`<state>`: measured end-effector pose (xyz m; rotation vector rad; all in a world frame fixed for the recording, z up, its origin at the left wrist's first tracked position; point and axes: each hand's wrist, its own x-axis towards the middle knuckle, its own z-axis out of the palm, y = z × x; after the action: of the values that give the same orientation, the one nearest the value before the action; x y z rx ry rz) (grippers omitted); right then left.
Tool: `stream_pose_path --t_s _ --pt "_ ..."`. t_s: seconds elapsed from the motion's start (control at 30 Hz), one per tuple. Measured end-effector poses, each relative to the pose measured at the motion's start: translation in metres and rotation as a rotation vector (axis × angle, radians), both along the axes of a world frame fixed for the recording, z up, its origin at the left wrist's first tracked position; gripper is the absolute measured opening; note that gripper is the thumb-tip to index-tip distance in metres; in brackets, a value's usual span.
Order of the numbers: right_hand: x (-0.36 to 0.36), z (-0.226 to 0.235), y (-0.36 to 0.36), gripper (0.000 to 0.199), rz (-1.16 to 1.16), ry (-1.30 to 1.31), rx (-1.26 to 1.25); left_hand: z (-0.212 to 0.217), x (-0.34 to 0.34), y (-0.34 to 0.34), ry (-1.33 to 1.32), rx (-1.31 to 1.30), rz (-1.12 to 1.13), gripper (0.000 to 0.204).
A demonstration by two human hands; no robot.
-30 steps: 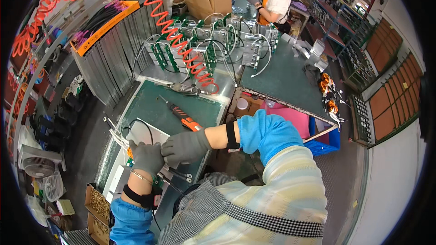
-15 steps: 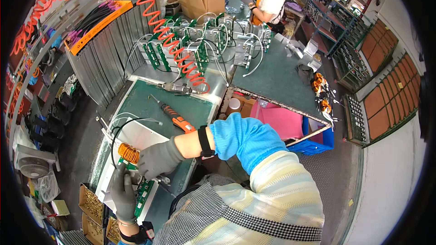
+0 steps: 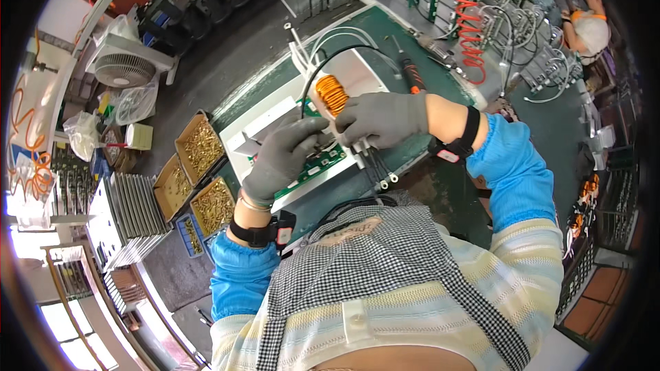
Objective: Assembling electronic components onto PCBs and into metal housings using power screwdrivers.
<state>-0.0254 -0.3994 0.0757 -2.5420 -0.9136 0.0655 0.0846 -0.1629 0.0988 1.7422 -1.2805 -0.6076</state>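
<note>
Both my hands wear grey gloves and work close together over an open white metal housing. Inside it lie a green circuit board and an orange copper-wire coil. My left hand is closed, thumb and fingers pinched over the board; what they hold is hidden. Just beside the coil, my right hand has its fingers bent down over a part that I cannot make out. Black cables with ring terminals stick out below those fingers. A black cable arches over the housing by the coil.
An orange-and-black power screwdriver lies beyond my right hand. Cardboard trays of brass fasteners stand at left, near stacked metal plates and a fan. A red coiled hose hangs before several assembled units. Another person is at far right.
My view has swung left and down, so the housing now sits nearer the middle. Black cables with ring terminals now show below my right hand. Both hands stay at the housing.
</note>
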Motion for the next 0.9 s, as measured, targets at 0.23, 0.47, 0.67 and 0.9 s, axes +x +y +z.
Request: stream_pose_path --t_s 0.23,0.47,0.67,0.9 --pt "-0.003 -0.003 0.004 0.039 -0.037 0.057 0.093 0.002 -0.004 -0.010 -0.280 -0.047 -0.009 0.031" --pt "-0.006 -0.005 0.001 0.039 -0.012 0.087 0.134 0.006 -0.005 -0.011 -0.276 0.050 -0.041 0.037" --pt "-0.018 -0.005 0.012 0.036 -0.111 -0.156 0.008 0.004 -0.008 -0.013 -0.316 0.024 -0.066 0.043" --pt "-0.012 -0.014 0.005 0.017 -0.422 0.237 0.742 0.001 -0.010 -0.019 -0.516 -0.055 -0.081 0.046"
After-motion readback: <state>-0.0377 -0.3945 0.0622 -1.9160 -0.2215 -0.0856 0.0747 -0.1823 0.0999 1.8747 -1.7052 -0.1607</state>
